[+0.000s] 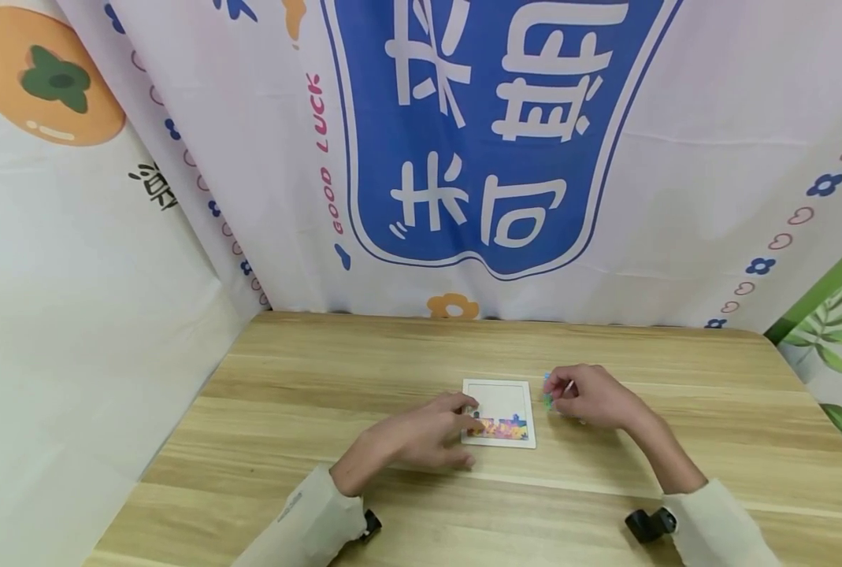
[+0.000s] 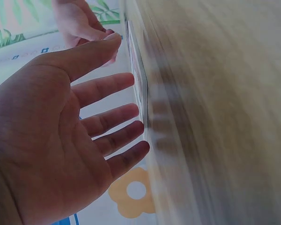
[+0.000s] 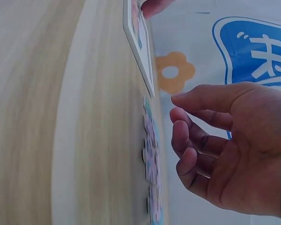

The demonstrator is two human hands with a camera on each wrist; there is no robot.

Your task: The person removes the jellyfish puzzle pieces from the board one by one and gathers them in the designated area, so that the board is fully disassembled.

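Note:
A square white puzzle frame lies on the table, with colourful joined puzzle pieces along its near side. My left hand reaches over the frame's left edge, fingers extended and spread; in the left wrist view its fingertips are right at the frame's edge. To the right of the frame, my right hand is bent over loose puzzle pieces, which it partly hides. The right wrist view shows its fingers loosely curled and nothing visible between them, beside a row of loose flat pieces.
The wooden table reaches back to a printed cloth hanging behind it. Another white cloth hangs at the left side. Black wrist devices sit at both sleeves.

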